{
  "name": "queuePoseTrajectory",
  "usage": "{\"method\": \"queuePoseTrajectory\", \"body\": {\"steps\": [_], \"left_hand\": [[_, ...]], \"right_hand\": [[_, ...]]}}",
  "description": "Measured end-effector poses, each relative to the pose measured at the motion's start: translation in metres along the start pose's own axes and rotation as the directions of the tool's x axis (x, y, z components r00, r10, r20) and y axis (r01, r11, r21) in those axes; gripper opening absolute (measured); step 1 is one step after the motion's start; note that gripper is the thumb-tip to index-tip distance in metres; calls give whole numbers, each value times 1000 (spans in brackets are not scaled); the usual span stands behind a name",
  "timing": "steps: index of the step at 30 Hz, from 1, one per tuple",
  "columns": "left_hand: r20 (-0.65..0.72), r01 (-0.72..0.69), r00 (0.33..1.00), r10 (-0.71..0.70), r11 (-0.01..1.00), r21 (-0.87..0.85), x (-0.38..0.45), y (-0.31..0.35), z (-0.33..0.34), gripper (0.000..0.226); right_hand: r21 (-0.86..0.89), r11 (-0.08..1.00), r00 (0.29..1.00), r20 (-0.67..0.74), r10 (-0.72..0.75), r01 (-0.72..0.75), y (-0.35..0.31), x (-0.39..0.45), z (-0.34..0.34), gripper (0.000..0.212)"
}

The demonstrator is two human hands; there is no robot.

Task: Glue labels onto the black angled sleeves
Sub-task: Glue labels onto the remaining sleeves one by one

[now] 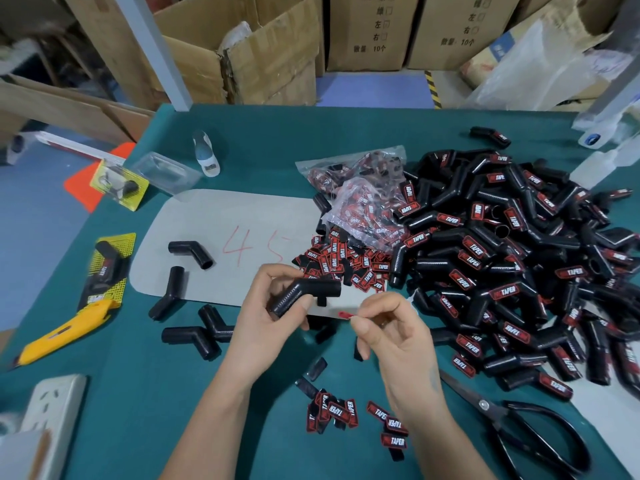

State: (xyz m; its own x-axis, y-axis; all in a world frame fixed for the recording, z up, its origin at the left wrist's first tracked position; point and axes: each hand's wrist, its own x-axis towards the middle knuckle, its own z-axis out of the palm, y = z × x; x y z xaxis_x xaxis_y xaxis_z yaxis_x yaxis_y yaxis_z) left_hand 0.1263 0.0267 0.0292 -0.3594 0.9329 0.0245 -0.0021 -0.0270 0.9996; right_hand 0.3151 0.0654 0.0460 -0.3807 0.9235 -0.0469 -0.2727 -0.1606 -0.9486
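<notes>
Labelled sleeves (pixel 512 271) are lying heaped at right on the tabletop (pixel 242 133), scissors (pixel 519 431) at lower right, a knife (pixel 65 327) at left. At frame centre, the left hand (pixel 266 317) is gripping a bare sleeve (pixel 304 292), its long arm slanting lower left to upper right. The right hand (pixel 391 330) is pinching a red label (pixel 344 314) just beside it.

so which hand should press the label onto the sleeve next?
Right. The right hand already pinches the red label beside the black angled sleeve, which the left hand grips and steadies. Probably the left just holds.
</notes>
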Motion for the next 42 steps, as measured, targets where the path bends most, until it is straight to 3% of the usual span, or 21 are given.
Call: {"method": "queuePoseTrajectory", "body": {"steps": [2,6,10,15,21,28,31,42], "left_hand": [[-17,-6,1000,6,1000,-27,1,-1,-2,27],[-43,-10,999,6,996,-87,4,-1,-4,25],[76,-54,995,65,989,-137,4,-5,-2,29],[179,-48,981,78,985,-167,-2,-4,4,34],[239,-97,964,120,990,-106,-5,-4,3,50],[298,-92,950,88,996,-1,-8,-8,2,61],[305,-87,951,59,993,78,-7,-6,0,61],[367,-69,928,60,998,10,-10,7,3,69]], "right_hand": [[23,999,999,0,42,-42,1,0,-1,30],[-15,998,997,36,61,-61,2,-1,1,14],[-29,998,998,2,58,-58,2,-1,3,6],[-69,996,999,-8,50,-50,7,0,-2,11],[-1,990,989,39,143,-143,11,2,-2,38],[30,977,975,82,208,-211,11,4,-1,16],[20,975,973,77,219,-221,11,4,-1,24],[38,974,973,67,223,-225,12,6,-1,35]]}}
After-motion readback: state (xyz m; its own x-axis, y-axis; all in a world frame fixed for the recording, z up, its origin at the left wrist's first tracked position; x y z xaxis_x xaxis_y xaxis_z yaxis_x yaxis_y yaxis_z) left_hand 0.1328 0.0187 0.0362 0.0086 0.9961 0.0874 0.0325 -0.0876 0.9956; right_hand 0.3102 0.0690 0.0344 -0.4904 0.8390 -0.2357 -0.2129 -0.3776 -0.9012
